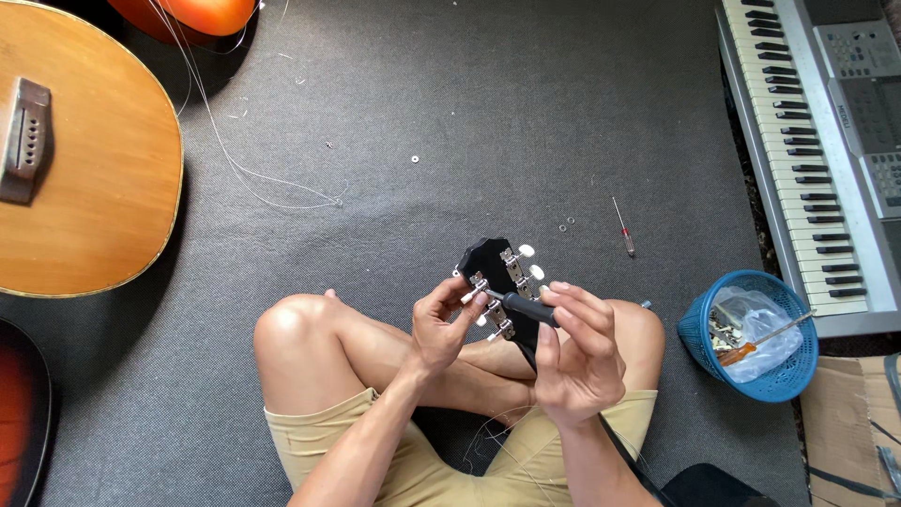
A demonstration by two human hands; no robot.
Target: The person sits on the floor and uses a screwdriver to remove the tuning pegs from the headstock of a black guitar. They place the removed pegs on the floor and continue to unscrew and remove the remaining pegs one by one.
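The person sat cross-legged on the grey carpet [469, 113], and the black headstock [493, 268] stood above the bare knees, tuners facing up. The left hand [439, 324] was closed around the headstock's left edge, fingertips pinching what looked like one of the silver tuning pegs [474, 289] (the view was too small to be sure). The right hand [574, 352], just right of the headstock, gripped a black-handled screwdriver [526, 307] between thumb and curled fingers, its tip laid against the tuners. Far left of the headstock lay an acoustic guitar body [89, 160]. To the right sat a blue basket [704, 329], and beyond it an electric keyboard [807, 141]. A small red-handled screwdriver [623, 228] lay on the carpet up and right of the headstock.
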